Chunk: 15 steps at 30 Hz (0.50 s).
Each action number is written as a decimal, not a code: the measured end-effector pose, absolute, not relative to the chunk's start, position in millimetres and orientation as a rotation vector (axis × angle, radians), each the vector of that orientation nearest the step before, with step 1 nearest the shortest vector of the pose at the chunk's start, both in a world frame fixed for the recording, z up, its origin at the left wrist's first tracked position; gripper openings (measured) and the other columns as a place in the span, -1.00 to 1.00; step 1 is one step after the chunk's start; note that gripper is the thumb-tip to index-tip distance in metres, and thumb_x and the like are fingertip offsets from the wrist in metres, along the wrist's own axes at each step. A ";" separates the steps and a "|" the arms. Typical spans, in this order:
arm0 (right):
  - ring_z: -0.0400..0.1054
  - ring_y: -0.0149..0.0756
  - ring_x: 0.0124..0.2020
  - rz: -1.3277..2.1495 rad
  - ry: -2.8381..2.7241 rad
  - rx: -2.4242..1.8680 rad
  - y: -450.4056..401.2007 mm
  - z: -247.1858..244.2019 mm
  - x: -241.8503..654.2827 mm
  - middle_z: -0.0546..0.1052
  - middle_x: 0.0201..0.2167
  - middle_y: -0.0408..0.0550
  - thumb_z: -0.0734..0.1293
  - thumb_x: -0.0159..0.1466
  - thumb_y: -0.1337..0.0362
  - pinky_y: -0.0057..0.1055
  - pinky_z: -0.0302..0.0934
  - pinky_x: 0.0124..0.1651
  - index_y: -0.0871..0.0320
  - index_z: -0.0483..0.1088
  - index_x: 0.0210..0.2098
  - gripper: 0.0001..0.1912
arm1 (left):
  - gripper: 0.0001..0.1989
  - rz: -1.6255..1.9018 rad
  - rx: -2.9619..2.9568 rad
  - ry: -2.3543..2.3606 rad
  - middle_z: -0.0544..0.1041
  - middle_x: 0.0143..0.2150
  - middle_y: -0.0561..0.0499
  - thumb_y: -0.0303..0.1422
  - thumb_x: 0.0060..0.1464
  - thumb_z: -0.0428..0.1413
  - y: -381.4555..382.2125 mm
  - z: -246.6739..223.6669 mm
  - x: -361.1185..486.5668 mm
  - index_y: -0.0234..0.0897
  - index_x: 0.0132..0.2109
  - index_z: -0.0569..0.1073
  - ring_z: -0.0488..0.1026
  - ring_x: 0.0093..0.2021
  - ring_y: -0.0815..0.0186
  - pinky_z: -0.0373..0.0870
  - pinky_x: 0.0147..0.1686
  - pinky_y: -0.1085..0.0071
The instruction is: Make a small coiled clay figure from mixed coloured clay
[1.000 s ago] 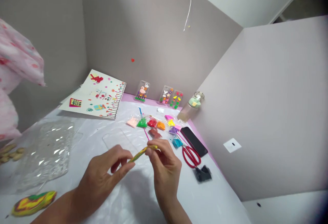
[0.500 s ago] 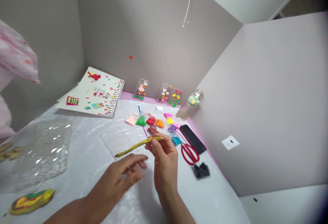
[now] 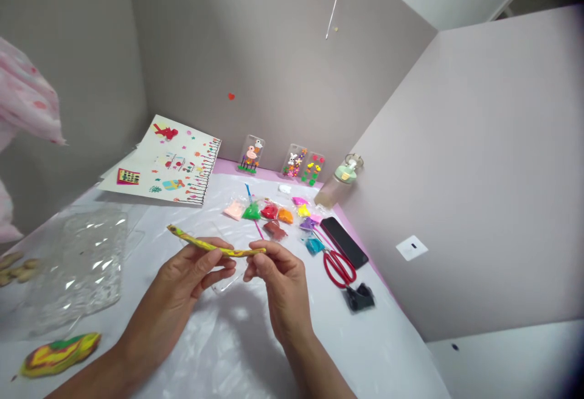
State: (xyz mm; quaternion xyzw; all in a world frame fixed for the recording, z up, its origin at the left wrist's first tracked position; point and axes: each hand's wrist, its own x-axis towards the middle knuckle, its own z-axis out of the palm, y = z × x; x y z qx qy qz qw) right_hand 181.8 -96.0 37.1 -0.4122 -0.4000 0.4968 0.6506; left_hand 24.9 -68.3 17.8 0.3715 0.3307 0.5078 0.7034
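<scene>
A thin roll of yellow clay (image 3: pixel 201 243), marbled with darker streaks, is held up above the table between both hands. My left hand (image 3: pixel 189 271) pinches it near its middle, with one end sticking out to the upper left. My right hand (image 3: pixel 278 265) grips the other end between thumb and fingers. Below and behind the hands lies a clear phone case (image 3: pixel 223 286), partly hidden by them. A larger marbled lump of yellow, green and red clay (image 3: pixel 61 355) rests at the lower left of the table.
Several bags of coloured clay, among them a red one (image 3: pixel 269 211), lie beyond my hands. Red-handled scissors (image 3: pixel 339 268), a black clay packet (image 3: pixel 359 297) and a dark phone-like slab (image 3: pixel 343 242) are right. A bottle (image 3: pixel 335 185), decorated cases (image 3: pixel 251 154), a drawing (image 3: pixel 182 168) and clear plastic (image 3: pixel 91 259) surround them.
My left hand has risen and taken hold of the clay roll. The roll has shifted left, and its free end now points up rather than down.
</scene>
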 end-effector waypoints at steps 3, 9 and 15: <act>0.49 -0.37 -0.37 1.093 -0.922 -0.925 -94.9 37.1 182.3 0.62 -0.34 -0.11 0.54 0.19 0.20 -0.45 0.42 -0.28 0.08 0.66 -0.25 -0.85 | -0.82 1.134 0.851 0.737 0.62 -0.09 0.11 -0.13 0.15 0.32 -70.0 18.1 25.4 -0.09 -0.18 0.63 0.59 -0.12 0.33 0.57 -0.03 0.51; 0.52 -0.33 -0.40 1.053 -0.910 -0.917 -96.2 40.8 181.2 0.65 -0.40 -0.12 0.54 0.20 0.26 -0.39 0.44 -0.28 0.10 0.54 -0.28 -0.86 | -0.78 1.155 0.863 0.791 0.59 -0.13 0.12 -0.12 0.06 0.38 -70.7 17.2 24.5 -0.11 -0.21 0.64 0.61 -0.19 0.34 0.61 -0.11 0.51; 0.45 -0.33 -0.35 0.742 -1.193 -1.109 -100.0 38.2 184.5 0.58 -0.35 -0.11 0.44 0.29 0.30 -0.35 0.39 -0.21 0.05 0.63 -0.14 -0.84 | -0.79 1.158 0.884 0.810 0.60 -0.11 0.12 -0.14 0.05 0.39 -69.4 19.3 24.4 -0.11 -0.21 0.65 0.60 -0.16 0.34 0.60 -0.10 0.51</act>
